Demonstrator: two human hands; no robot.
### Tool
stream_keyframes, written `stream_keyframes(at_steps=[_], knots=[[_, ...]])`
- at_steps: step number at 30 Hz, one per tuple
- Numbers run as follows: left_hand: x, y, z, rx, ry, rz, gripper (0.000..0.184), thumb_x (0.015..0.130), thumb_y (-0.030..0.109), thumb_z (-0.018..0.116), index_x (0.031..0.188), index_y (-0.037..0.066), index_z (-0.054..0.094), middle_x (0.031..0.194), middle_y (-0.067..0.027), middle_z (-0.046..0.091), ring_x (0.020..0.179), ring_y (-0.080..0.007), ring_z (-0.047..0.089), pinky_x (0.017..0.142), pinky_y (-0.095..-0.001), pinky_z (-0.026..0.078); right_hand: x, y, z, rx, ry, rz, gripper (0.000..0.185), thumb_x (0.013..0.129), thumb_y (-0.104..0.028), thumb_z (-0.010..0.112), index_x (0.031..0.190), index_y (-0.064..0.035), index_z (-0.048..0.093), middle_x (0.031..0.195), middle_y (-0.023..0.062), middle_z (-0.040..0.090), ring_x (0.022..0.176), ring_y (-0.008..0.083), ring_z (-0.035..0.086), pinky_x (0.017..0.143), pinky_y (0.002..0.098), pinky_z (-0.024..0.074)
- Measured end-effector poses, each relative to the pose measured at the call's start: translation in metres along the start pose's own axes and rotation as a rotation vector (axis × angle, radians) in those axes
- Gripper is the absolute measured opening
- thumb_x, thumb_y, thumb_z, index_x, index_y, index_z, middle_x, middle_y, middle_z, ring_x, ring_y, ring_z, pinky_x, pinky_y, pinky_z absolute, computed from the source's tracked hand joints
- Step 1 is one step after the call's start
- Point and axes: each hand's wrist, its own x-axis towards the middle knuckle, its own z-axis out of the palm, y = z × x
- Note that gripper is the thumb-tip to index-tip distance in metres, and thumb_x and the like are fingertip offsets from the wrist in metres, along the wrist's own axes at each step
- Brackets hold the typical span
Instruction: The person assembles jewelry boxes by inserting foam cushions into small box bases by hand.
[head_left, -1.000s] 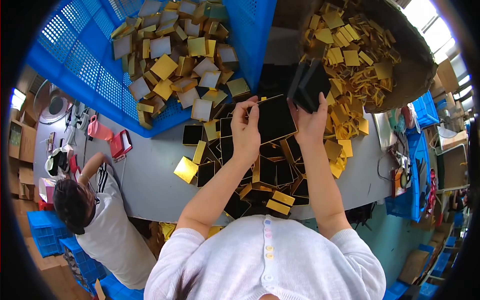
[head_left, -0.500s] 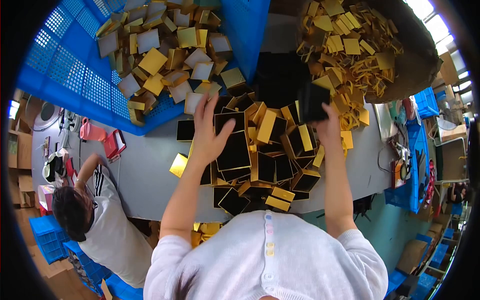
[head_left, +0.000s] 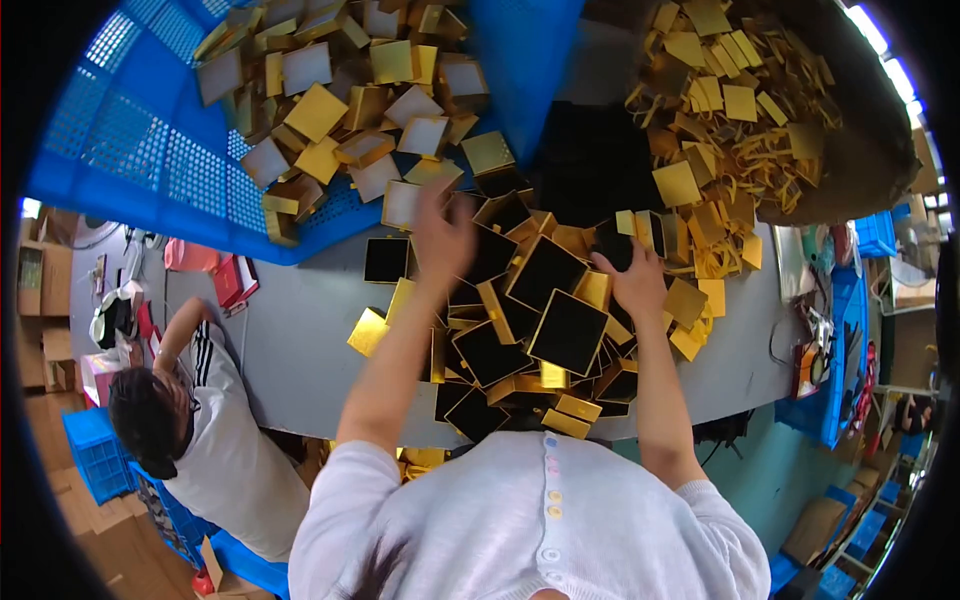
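A heap of gold-edged boxes with black insides (head_left: 567, 332) lies on the grey table in front of me. At the heap's upper left is my left hand (head_left: 443, 235), smeared by motion, its fingers too blurred to read. My right hand (head_left: 636, 284) is at the heap's right side, thumb and fingers apart, beside a small black piece (head_left: 613, 245). No object shows in its grasp. Gold boxes with white faces (head_left: 318, 112) fill the blue crate (head_left: 150, 190) at the upper left.
A large brown container (head_left: 862, 165) of gold pieces and strips stands at the upper right. Another person (head_left: 215, 440) sits at the left near a red box (head_left: 236, 280). Blue crates (head_left: 100, 455) stand behind that person. Tools lie at the table's right edge.
The black box has left my right hand, and that hand has come down to the heap. My left hand has moved slightly right. Boxes in the heap have shifted, with black open ones now on top.
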Motion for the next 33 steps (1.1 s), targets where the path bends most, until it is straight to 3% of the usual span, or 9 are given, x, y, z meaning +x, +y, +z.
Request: stream_keyframes(at_steps=[3, 8, 14, 15, 18, 20, 22, 25, 33], knots=[[0.056, -0.165, -0.021, 0.618, 0.158, -0.114, 0.033, 0.078, 0.015, 0.066, 0.103, -0.003, 0.055, 0.102, -0.021, 0.058, 0.099, -0.0362, 0.056, 0.084, -0.0461, 0.046, 0.007, -0.01, -0.013, -0.041, -0.108, 0.029, 0.088, 0.072, -0.069, 0.062, 0.136, -0.0125, 0.043, 0.128, 0.019, 0.048, 0.115, 0.0363, 0.052, 0.095, 0.0455, 0.0437], [0.048, -0.223, -0.039, 0.691, -0.136, -0.276, 0.025, 0.077, 0.016, 0.065, 0.092, 0.002, 0.052, 0.082, -0.018, 0.058, 0.079, -0.0402, 0.057, 0.073, -0.0471, 0.048, 0.017, 0.01, -0.015, 0.114, -0.239, -0.001, 0.081, 0.071, -0.058, 0.07, 0.134, -0.0134, 0.046, 0.124, 0.0194, 0.05, 0.114, 0.0354, 0.053, 0.094, 0.0416, 0.045], [0.035, -0.146, -0.088, 0.546, 0.123, -0.168, 0.02, 0.079, 0.006, 0.054, 0.099, 0.005, 0.049, 0.092, -0.0164, 0.061, 0.075, -0.0391, 0.06, 0.069, -0.0457, 0.051, 0.004, 0.043, -0.03, 0.855, -0.047, -0.128, 0.067, 0.069, -0.023, 0.075, 0.13, -0.0099, 0.049, 0.114, 0.0154, 0.055, 0.107, 0.0304, 0.056, 0.094, 0.0369, 0.0438], [0.029, -0.092, -0.087, 0.18, 0.104, -0.29, 0.033, 0.077, 0.001, 0.051, 0.11, 0.006, 0.047, 0.102, -0.0167, 0.059, 0.082, -0.0372, 0.061, 0.07, -0.0449, 0.052, -0.001, 0.022, -0.045, 1.023, -0.019, -0.156, 0.07, 0.066, -0.016, 0.075, 0.13, -0.0107, 0.048, 0.115, 0.0139, 0.053, 0.11, 0.0291, 0.053, 0.096, 0.0362, 0.0421], [0.008, -0.005, -0.077, -0.219, -0.142, -0.262, 0.065, 0.076, -0.007, 0.044, 0.137, 0.01, 0.031, 0.128, -0.0171, 0.049, 0.107, -0.0323, 0.058, 0.087, -0.0399, 0.05, -0.009, -0.025, -0.068, 0.75, 0.171, -0.579, 0.074, 0.062, -0.014, 0.075, 0.131, -0.0123, 0.048, 0.12, 0.0128, 0.05, 0.116, 0.0288, 0.049, 0.098, 0.0367, 0.0403], [-0.002, 0.016, -0.066, 0.117, -0.26, 0.149, 0.064, 0.08, -0.009, 0.043, 0.14, 0.01, 0.03, 0.137, -0.0146, 0.04, 0.124, -0.0291, 0.045, 0.104, -0.033, 0.037, -0.027, -0.069, -0.092, 0.623, 0.216, -0.824, 0.077, 0.059, -0.014, 0.075, 0.131, -0.014, 0.048, 0.125, 0.0132, 0.046, 0.118, 0.0308, 0.046, 0.098, 0.0386, 0.0401], [-0.022, 0.057, -0.048, -0.164, -0.379, -0.075, 0.055, 0.088, 0.0, 0.044, 0.14, 0.009, 0.03, 0.135, -0.0177, 0.043, 0.127, -0.0275, 0.043, 0.107, -0.0329, 0.031, -0.032, -0.096, -0.092, 0.581, 0.164, -1.015, 0.078, 0.057, -0.017, 0.076, 0.129, -0.0118, 0.05, 0.128, 0.0161, 0.043, 0.119, 0.0347, 0.044, 0.101, 0.0422, 0.0364], [-0.047, 0.083, -0.033, -0.185, -0.413, 0.256, 0.041, 0.097, 0.014, 0.04, 0.137, 0.008, 0.033, 0.129, -0.0156, 0.047, 0.122, -0.0241, 0.046, 0.103, -0.0322, 0.034, -0.041, -0.12, -0.087, 0.479, 0.102, -1.195, 0.078, 0.057, -0.022, 0.076, 0.13, -0.0128, 0.048, 0.13, 0.0185, 0.042, 0.12, 0.0394, 0.041, 0.102, 0.0487, 0.0313], [-0.061, 0.092, -0.015, -0.712, -0.479, -0.207, 0.035, 0.098, 0.02, 0.044, 0.13, 0.009, 0.039, 0.118, -0.0071, 0.051, 0.108, -0.0149, 0.051, 0.092, -0.0254, 0.041, -0.046, -0.1, -0.105, 0.451, -0.133, -1.274, 0.074, 0.062, -0.03, 0.064, 0.132, -0.0134, 0.048, 0.13, 0.0183, 0.044, 0.127, 0.0354, 0.039, 0.111, 0.0506, 0.0191]])
